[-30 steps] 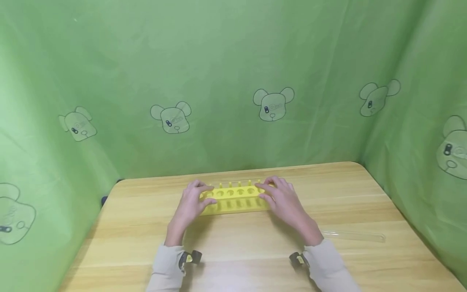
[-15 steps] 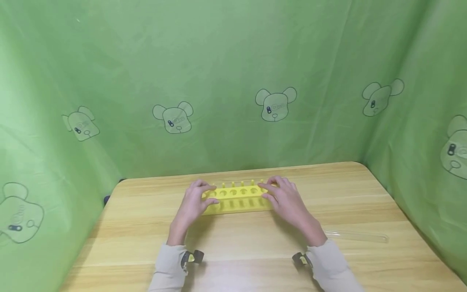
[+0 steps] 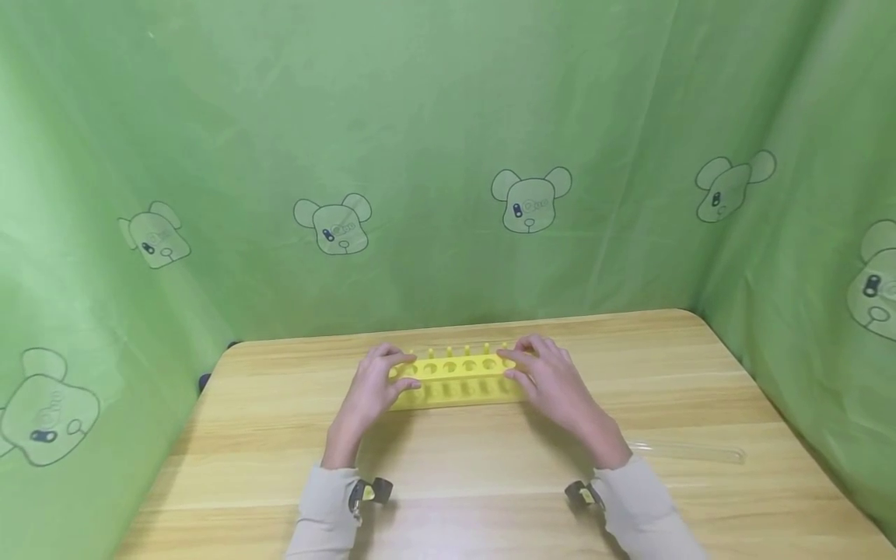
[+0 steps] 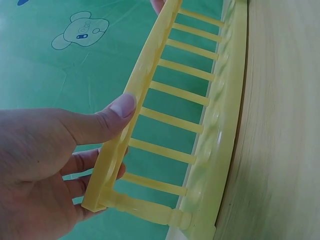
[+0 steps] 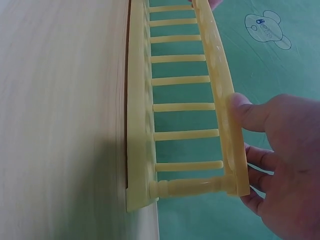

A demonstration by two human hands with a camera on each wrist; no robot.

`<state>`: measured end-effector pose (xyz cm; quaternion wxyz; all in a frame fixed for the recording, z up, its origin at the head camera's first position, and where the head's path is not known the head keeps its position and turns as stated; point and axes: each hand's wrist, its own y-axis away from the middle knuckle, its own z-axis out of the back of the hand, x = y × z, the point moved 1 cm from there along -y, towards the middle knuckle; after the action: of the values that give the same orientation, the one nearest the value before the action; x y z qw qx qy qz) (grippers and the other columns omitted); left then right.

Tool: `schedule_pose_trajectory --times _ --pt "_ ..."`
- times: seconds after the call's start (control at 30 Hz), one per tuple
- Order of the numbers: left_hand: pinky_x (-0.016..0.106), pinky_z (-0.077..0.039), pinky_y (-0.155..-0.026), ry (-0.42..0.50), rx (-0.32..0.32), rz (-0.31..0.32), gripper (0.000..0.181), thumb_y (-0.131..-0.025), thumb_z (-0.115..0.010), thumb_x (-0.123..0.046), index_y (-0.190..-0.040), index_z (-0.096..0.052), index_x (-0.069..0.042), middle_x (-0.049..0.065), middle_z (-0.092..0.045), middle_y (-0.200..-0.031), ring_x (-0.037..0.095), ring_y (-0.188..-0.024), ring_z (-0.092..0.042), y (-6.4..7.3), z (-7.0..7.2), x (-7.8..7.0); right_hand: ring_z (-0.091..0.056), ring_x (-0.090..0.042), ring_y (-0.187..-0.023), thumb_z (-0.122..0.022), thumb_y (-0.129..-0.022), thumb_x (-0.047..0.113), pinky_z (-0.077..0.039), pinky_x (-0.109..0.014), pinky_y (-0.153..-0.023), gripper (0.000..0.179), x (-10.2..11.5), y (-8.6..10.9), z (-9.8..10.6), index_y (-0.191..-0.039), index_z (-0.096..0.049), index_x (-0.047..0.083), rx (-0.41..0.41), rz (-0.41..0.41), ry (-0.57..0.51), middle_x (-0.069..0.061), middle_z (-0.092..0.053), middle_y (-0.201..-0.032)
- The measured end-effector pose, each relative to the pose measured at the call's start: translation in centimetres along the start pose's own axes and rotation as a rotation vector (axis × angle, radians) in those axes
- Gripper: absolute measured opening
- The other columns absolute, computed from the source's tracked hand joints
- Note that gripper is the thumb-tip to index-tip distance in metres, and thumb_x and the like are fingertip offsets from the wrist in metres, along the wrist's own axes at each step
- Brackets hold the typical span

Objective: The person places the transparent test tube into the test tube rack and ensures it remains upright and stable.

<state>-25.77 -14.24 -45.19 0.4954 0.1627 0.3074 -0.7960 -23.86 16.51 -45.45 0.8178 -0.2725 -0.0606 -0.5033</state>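
A yellow plastic test tube rack point(image 3: 458, 367) stands on the wooden table, with a row of round holes in its upper bar and upright pegs behind. My left hand point(image 3: 369, 389) grips the upper bar near its left end; in the left wrist view the thumb point(image 4: 122, 106) lies on the near face and the other fingers are behind. At the right end my right hand point(image 3: 553, 385) pinches the same bar, its thumb point(image 5: 241, 102) on the near face in the right wrist view. To the right of my right forearm lies a clear test tube point(image 3: 689, 451).
The wooden table point(image 3: 462, 474) has rounded far corners. Green curtains point(image 3: 434, 280) printed with bear heads hang behind and along both sides. A small dark blue object point(image 3: 204, 382) shows at the table's left edge.
Both hands keep their hold on the rack, which stays in place on the table. The whole head view has shifted slightly, so everything appears a little further right.
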Motion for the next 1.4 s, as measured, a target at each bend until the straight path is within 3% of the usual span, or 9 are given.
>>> schedule_pose_trajectory --times 0.27,0.57,0.9,1.13,1.4 --pt "0.048 -0.051 -0.098 -0.011 0.010 0.000 0.044 -0.079 -0.088 -0.017 -0.118 -0.074 -0.002 0.013 -0.067 -0.114 0.032 -0.107 -0.061 -0.1 0.2 -0.1 -0.051 -0.037 -0.122 -0.070 -0.098 0.015 -0.047 -0.055 -0.103 0.039 -0.7 0.6 0.8 -0.135 -0.065 0.005 -0.027 0.016 -0.061 -0.018 -0.057 -0.129" --pt "0.046 -0.051 -0.097 -0.013 0.014 -0.007 0.044 -0.079 -0.088 -0.018 -0.118 -0.074 -0.003 0.011 -0.067 -0.113 0.030 -0.106 -0.061 -0.3 0.4 -0.3 -0.053 -0.033 -0.119 -0.072 -0.097 0.016 -0.051 -0.054 -0.099 0.048 -1.0 2.0 2.3 -0.142 -0.059 0.007 -0.057 0.030 -0.068 -0.013 -0.057 -0.128" --pt "0.044 -0.052 -0.096 -0.008 0.009 0.008 0.044 -0.079 -0.087 -0.018 -0.118 -0.074 -0.003 0.010 -0.067 -0.113 0.030 -0.105 -0.062 -0.2 0.5 -0.1 -0.053 -0.032 -0.121 -0.072 -0.097 0.011 -0.049 -0.056 -0.100 0.051 -1.3 3.4 3.4 -0.145 -0.056 0.008 -0.051 0.029 -0.049 -0.012 -0.057 -0.129" --pt "0.047 -0.050 -0.097 -0.019 0.007 0.013 0.044 -0.078 -0.088 -0.019 -0.118 -0.075 -0.004 0.009 -0.066 -0.111 0.028 -0.105 -0.060 -0.1 0.5 -0.1 -0.056 -0.032 -0.118 -0.073 -0.095 0.010 -0.051 -0.054 -0.099 0.048 -1.3 4.5 4.1 -0.140 -0.057 0.004 -0.038 0.059 0.027 -0.014 -0.057 -0.129" --pt "0.046 -0.050 -0.096 -0.010 0.013 0.019 0.044 -0.079 -0.088 -0.019 -0.118 -0.075 -0.004 0.008 -0.065 -0.110 0.028 -0.104 -0.060 -0.1 0.4 -0.1 -0.057 -0.033 -0.120 -0.076 -0.092 0.007 -0.051 -0.054 -0.099 0.053 -1.9 6.0 4.8 -0.140 -0.054 0.004 -0.067 0.062 0.063 -0.015 -0.058 -0.130"
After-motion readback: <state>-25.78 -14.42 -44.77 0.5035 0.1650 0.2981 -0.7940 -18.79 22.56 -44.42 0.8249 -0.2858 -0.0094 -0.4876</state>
